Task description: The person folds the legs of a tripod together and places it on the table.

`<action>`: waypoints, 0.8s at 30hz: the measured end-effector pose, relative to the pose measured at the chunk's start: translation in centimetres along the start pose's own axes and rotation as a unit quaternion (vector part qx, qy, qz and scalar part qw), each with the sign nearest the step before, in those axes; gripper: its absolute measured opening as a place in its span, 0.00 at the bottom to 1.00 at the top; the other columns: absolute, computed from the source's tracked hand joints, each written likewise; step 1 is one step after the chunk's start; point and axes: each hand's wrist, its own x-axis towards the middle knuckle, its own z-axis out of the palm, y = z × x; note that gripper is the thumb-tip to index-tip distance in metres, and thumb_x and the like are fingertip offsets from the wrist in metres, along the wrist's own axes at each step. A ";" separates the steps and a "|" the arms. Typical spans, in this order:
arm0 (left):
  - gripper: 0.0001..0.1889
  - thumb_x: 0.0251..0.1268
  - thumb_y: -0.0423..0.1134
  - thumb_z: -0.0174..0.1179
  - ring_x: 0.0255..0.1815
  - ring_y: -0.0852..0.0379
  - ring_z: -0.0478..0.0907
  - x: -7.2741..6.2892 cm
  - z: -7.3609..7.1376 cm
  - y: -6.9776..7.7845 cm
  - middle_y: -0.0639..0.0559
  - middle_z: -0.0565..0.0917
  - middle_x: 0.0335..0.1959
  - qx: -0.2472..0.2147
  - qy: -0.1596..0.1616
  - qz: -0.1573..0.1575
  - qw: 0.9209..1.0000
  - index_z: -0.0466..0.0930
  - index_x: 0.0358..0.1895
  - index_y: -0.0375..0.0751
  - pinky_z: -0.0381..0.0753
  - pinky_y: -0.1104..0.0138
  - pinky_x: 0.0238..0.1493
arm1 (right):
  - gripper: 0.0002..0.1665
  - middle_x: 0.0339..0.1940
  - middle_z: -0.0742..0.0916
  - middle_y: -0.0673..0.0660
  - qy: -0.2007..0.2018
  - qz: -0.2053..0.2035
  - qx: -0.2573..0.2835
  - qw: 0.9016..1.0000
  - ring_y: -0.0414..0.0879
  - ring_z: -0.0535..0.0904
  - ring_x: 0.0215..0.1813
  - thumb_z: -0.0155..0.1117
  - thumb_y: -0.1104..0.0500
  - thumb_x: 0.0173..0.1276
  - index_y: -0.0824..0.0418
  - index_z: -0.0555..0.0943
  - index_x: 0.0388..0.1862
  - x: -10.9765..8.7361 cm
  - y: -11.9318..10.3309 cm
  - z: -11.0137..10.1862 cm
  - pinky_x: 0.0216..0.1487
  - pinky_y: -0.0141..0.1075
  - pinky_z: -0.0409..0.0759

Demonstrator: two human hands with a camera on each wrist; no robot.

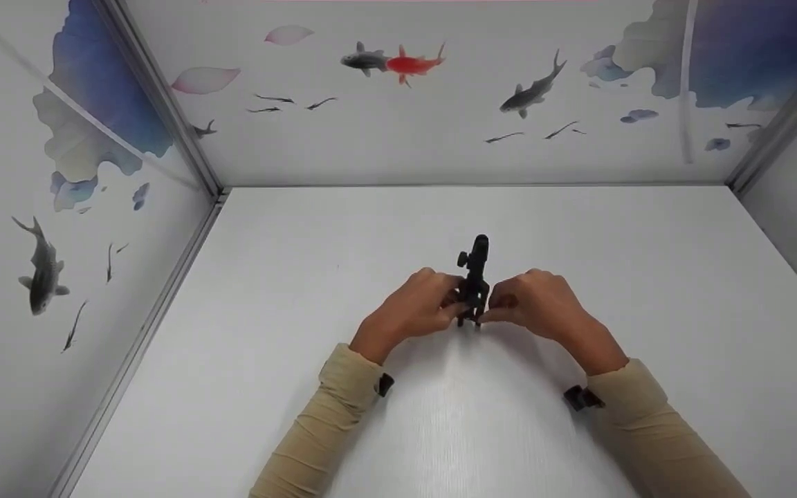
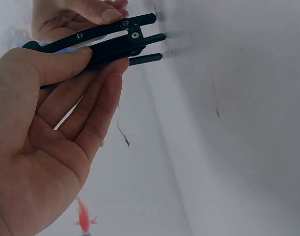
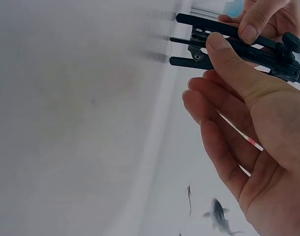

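Note:
A small black tripod [image 1: 477, 266] stands upright on the white table between both hands, its legs drawn close together and a knob on its left side near the top. My left hand [image 1: 412, 306] pinches its lower part from the left, thumb along a leg [image 2: 110, 49] and fingertips beneath in the left wrist view. From the other side my right hand [image 1: 540, 304] grips the legs between thumb and index finger, its other fingers loosely bent. In the right wrist view the leg tips [image 3: 181, 61] point at the tabletop, right at its surface, with metal-pinned hinge braces between them.
The white tabletop [image 1: 343, 235] spreads around the hands. Walls printed with fish and petals [image 1: 398, 138] enclose it at the back and both sides, with a grey metal frame [image 1: 184, 235] along the left edge. Small black devices [image 1: 582, 398] sit at both wrists.

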 end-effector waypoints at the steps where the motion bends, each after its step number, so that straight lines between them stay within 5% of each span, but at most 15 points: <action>1: 0.11 0.78 0.36 0.66 0.38 0.69 0.84 0.0 0.0 0.0 0.51 0.95 0.47 -0.001 -0.001 0.000 1.000 0.90 0.57 0.40 0.79 0.74 0.40 | 0.13 0.27 0.93 0.39 -0.002 -0.002 0.005 1.000 0.34 0.85 0.32 0.85 0.42 0.60 0.47 0.94 0.34 0.0 0.1 0.0 0.34 0.36 0.79; 10: 0.13 0.78 0.35 0.67 0.51 0.60 0.92 0.0 -0.2 0.0 0.48 0.94 0.51 -0.012 -0.006 -0.008 1.000 0.88 0.60 0.38 0.88 0.69 0.52 | 0.09 0.36 0.94 0.41 -0.053 -0.046 0.088 0.994 0.36 0.89 0.37 0.82 0.54 0.67 0.47 0.95 0.46 0.1 0.4 0.4 0.39 0.34 0.86; 14: 0.11 0.78 0.34 0.67 0.50 0.58 0.93 0.2 -0.1 -0.1 0.46 0.95 0.49 -0.021 0.006 -0.018 1.000 0.88 0.57 0.37 0.88 0.70 0.50 | 0.07 0.35 0.94 0.40 -0.060 -0.060 0.099 0.991 0.35 0.89 0.36 0.82 0.55 0.68 0.48 0.95 0.45 0.0 0.3 0.4 0.39 0.34 0.86; 24: 0.11 0.75 0.29 0.67 0.50 0.54 0.93 0.4 0.1 0.0 0.41 0.94 0.50 -0.031 0.019 -0.015 0.999 0.86 0.57 0.36 0.89 0.69 0.52 | 0.06 0.28 0.93 0.38 -0.017 -0.066 0.051 0.996 0.31 0.84 0.31 0.86 0.51 0.63 0.46 0.96 0.37 0.0 -0.8 0.7 0.36 0.33 0.81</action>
